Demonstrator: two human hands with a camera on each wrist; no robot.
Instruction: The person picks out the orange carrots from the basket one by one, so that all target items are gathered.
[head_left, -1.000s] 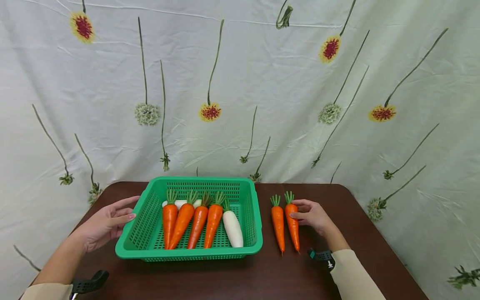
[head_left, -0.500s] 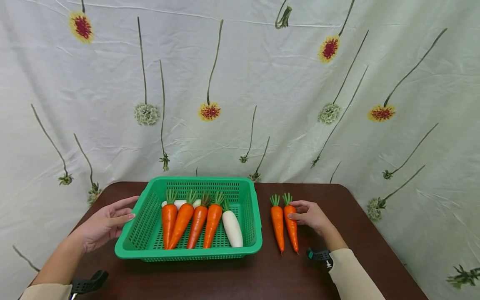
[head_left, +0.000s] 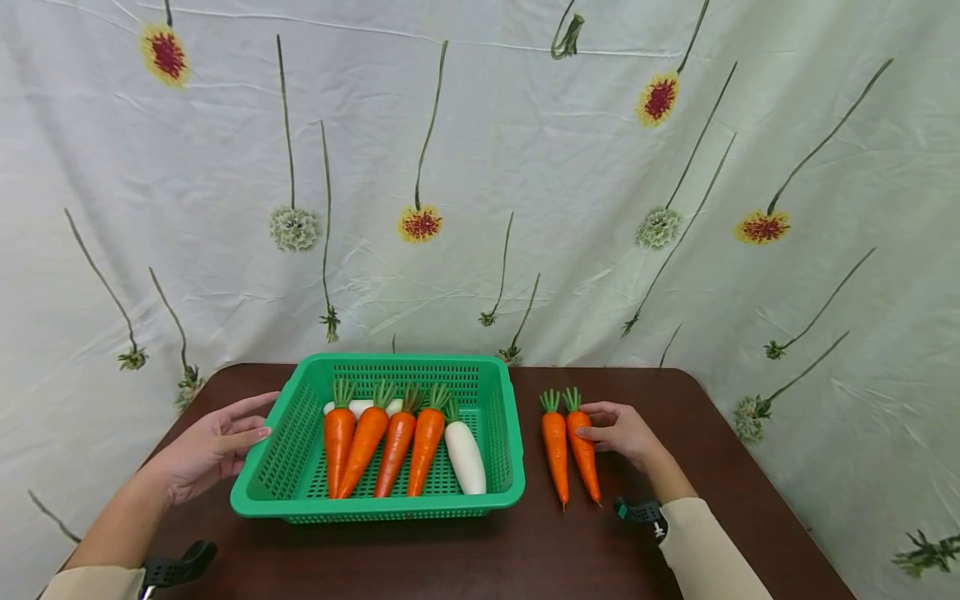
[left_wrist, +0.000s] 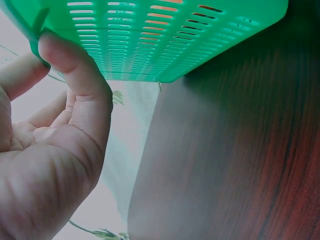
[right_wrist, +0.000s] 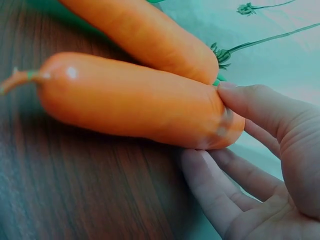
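Observation:
My left hand pinches the left rim of a green plastic basket; in the left wrist view the thumb presses at the edge of the rim. Several orange carrots lie side by side in the basket, with a white radish at their right and another white radish behind them. Right of the basket, my right hand holds a carrot near its leafy end, thumb on one side and fingers on the other. A second carrot lies close along its left side.
Basket and loose carrots are on a dark brown table with rounded back corners. A white cloth printed with flowers hangs behind it. Each wrist wears a black strap.
The carrot in my right hand has shifted slightly left at its leafy end, closer to the other loose carrot. My left hand and the basket have stayed put.

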